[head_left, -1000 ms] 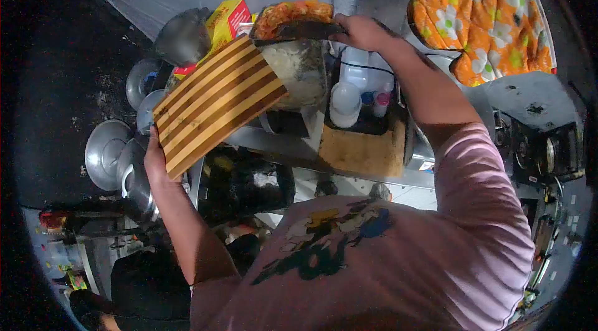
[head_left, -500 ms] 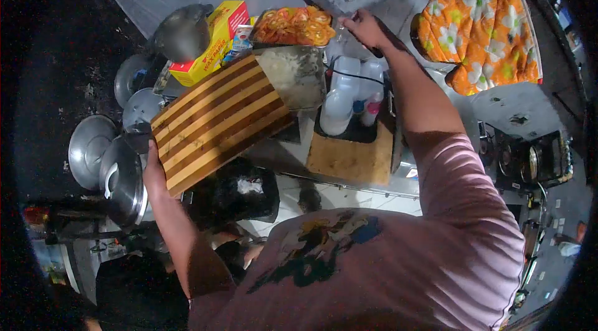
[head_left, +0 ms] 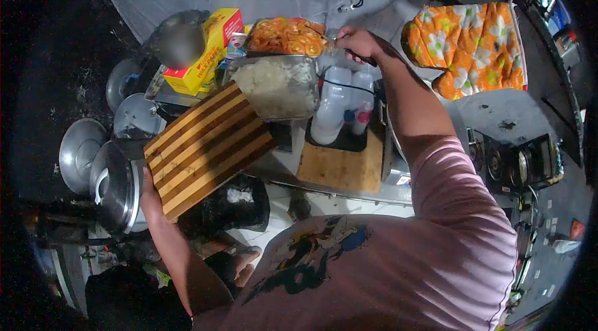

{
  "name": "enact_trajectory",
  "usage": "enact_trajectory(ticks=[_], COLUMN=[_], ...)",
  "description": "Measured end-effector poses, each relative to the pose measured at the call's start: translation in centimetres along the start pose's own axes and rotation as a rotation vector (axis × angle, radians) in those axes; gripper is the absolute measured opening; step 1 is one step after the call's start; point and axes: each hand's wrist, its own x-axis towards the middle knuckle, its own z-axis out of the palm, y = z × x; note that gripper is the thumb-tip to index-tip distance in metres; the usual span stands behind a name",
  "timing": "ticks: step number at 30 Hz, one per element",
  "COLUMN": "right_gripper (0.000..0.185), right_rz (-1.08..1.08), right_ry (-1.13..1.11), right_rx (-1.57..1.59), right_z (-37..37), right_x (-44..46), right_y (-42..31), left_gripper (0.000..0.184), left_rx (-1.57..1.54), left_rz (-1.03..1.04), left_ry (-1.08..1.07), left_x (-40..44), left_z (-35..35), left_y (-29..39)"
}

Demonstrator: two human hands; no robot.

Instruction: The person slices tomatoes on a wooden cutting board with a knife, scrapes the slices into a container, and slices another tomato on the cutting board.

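My left hand [head_left: 151, 199] grips the lower left corner of a striped wooden board [head_left: 208, 150], which is held tilted over the counter's edge. Up at the right of a tray of sliced orange-red food [head_left: 286, 36], my right hand [head_left: 358, 44] is closed round a dark handle that shows only in part. The blade of that tool is hard to make out near the tray. Just below the orange-red food stands a clear container of pale sliced pieces [head_left: 274, 86], partly behind the board's top corner.
A yellow wax paper box [head_left: 205, 54] stands at the back left, near metal lids [head_left: 83, 155]. White bottles [head_left: 333, 104] sit by a plain wooden board [head_left: 339, 169]. An orange floral mitt [head_left: 470, 47] lies right. A person's foot [head_left: 247, 259] shows below.
My right hand has come down from beside the wall with the knife, whose blade no longer shows clearly. The pale pieces in the container are more exposed. The striped board has shifted slightly down-left in view.
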Motion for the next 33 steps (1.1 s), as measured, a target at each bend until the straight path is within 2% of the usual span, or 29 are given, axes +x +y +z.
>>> enact_trajectory(ticks=[2,4,8,10,11,13,16,17,19,21,22,23,24,25,27,28,29,30,32,33], right_gripper=[0.029,0.032,0.036,0.042,0.042,0.043,0.048,0.048,0.052,0.050,0.051,0.054,0.055,0.054,0.054,0.053,0.053,0.051,0.049,0.047], right_rz=[0.003,-0.114,-0.144,-0.271,-0.273,-0.453,-0.581,-0.573,-0.560,-0.496,-0.492,-0.393,-0.412,-0.378,-0.379,-0.412,-0.333,-0.340,-0.315,-0.301], right_ry=[0.012,0.097,0.073,0.251,0.241,0.383,0.329,0.330,0.086,0.038,0.071,0.035,0.042,0.034,0.065,0.106,0.091,0.138,0.222,0.284], right_rx=[-0.026,0.002,-0.038,-0.269,-0.261,-0.059,-0.132,-0.124,-0.041,-0.079,-0.185,-0.178,-0.181,-0.184,-0.167,-0.115,-0.122,-0.067,-0.014,0.011], right_z=[0.1,0.2,1.0,1.5,1.8,4.4,7.4,7.8,8.1,7.5,6.9,6.3,5.9,5.5,3.9,3.4,2.7,2.4,2.2,2.0], right_x=[0.5,1.7,1.0,0.7,-0.5,-5.5,-13.3,-15.7,-20.5,-24.7,-27.2,-27.6,-27.6,-27.6,-28.4,-28.6,-29.8,-30.7,-31.9,-32.8], right_y=[0.5,1.5,0.6,-0.2,-1.0,-2.9,-3.8,-3.4,-1.9,-0.2,0.1,-0.1,0.7,1.4,2.0,3.1,1.8,1.7,3.5,4.4], left_gripper=[0.056,0.056,0.054,0.054,0.054,0.056,0.056,0.056,0.055,0.054,0.051,0.050,0.050,0.052,0.056,0.058,0.060,0.060,0.065,0.065], left_rx=[-0.051,-0.052,0.012,0.024,0.029,0.168,0.247,0.267,0.266,0.345,0.309,0.362,0.389,0.240,0.687,0.879,1.047,1.056,0.779,0.793], left_rz=[-0.025,-0.021,-0.053,-0.046,-0.036,-0.049,-0.031,-0.003,0.009,-0.022,-0.002,-0.052,-0.095,-0.301,0.008,0.170,0.357,0.351,-0.099,-0.116], left_ry=[-0.041,-0.059,-0.101,-0.081,-0.047,0.010,0.037,0.015,-0.059,-0.087,-0.118,-0.298,-0.283,-0.326,-0.338,-0.403,-0.447,-0.518,-0.516,-0.571], left_x=[0.4,1.1,2.9,3.3,3.1,2.8,3.9,3.6,1.6,-0.8,-5.2,-5.9,-2.4,-0.2,-0.5,2.1,4.8,3.6,-0.4,0.4], left_z=[-0.1,0.0,-0.3,0.9,1.6,2.8,2.8,3.6,5.6,8.0,11.7,14.0,13.4,13.9,19.2,19.0,19.2,22.7,29.2,30.8], left_y=[-0.1,-0.3,-0.6,-0.8,-0.9,-1.3,-2.6,-3.2,-4.1,-5.2,-4.8,-4.1,-5.1,-5.2,-6.2,-7.1,-7.6,-7.1,-7.4,-8.8])
